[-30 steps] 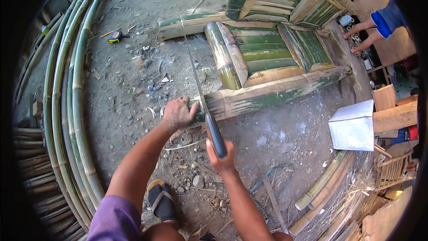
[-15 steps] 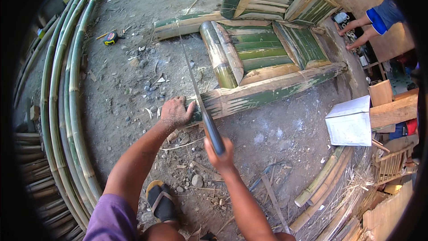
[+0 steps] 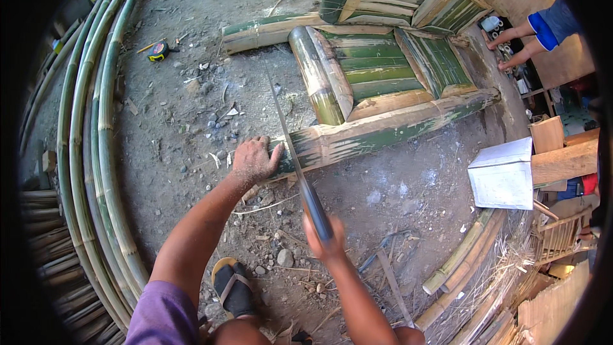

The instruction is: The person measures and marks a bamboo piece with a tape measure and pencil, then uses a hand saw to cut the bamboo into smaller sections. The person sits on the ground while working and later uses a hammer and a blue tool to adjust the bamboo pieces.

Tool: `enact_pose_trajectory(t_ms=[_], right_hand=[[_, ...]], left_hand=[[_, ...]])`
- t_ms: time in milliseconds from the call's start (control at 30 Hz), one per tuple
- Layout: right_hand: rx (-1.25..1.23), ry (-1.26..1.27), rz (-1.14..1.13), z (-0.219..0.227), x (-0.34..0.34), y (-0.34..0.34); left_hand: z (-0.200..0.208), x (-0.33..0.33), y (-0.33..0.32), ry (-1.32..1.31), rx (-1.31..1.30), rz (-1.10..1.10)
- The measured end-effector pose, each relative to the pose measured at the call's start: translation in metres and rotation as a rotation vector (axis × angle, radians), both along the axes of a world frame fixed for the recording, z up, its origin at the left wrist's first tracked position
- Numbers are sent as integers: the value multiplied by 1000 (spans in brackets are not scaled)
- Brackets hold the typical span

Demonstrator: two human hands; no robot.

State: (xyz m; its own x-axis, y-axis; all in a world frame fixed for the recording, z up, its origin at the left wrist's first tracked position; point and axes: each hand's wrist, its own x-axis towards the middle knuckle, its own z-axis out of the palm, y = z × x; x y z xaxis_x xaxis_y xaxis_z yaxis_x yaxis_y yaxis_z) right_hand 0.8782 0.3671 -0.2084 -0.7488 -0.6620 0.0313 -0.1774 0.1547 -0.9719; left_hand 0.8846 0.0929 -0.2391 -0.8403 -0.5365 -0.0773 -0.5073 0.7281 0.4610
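Observation:
My right hand [image 3: 324,237] is wrapped around the dark handle of a handsaw [image 3: 285,129], somewhat blurred by motion. Its long thin blade lies across the near end of a thick green bamboo pole [image 3: 383,126] and points away from me. To the left of the blade, my left hand [image 3: 254,160] grips the end of that pole, with pale dust on its skin. The pole forms the near edge of a bamboo frame [image 3: 377,67], whose panels are filled with green and tan split slats. Where the blade meets the pole, the depth of any cut cannot be made out.
Long bamboo poles [image 3: 86,153] lie along the left. A tape measure [image 3: 158,52] rests on the dirt. At right are a white box-like object [image 3: 502,174], cut bamboo pieces [image 3: 463,252] and wood scraps. Another person's bare legs [image 3: 514,51] show at far right. My sandalled foot [image 3: 234,287] is below.
My right hand has drawn the saw back toward me and slightly right. My left hand stays on the pole's end.

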Motion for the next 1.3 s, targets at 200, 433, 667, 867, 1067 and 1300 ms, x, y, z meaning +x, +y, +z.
enact_pose_trajectory(t_ms=[200, 433, 667, 867, 1067, 1300], right_hand=[[109, -142, 12, 38, 15, 11], [23, -284, -60, 79, 52, 88], [26, 40, -8, -1, -13, -35], [304, -29, 29, 114, 77, 138], [57, 3, 23, 1, -21, -39], [121, 12, -79, 80, 53, 79]], left_hand=[[13, 0, -1, -37, 34, 0], [5, -2, -1, -19, -9, 1], [10, -1, -2, -72, 45, -9], [6, -2, 1, -51, 11, 14], [5, -2, 0, -39, 14, -6], [13, -2, -3, -87, 51, -7]])
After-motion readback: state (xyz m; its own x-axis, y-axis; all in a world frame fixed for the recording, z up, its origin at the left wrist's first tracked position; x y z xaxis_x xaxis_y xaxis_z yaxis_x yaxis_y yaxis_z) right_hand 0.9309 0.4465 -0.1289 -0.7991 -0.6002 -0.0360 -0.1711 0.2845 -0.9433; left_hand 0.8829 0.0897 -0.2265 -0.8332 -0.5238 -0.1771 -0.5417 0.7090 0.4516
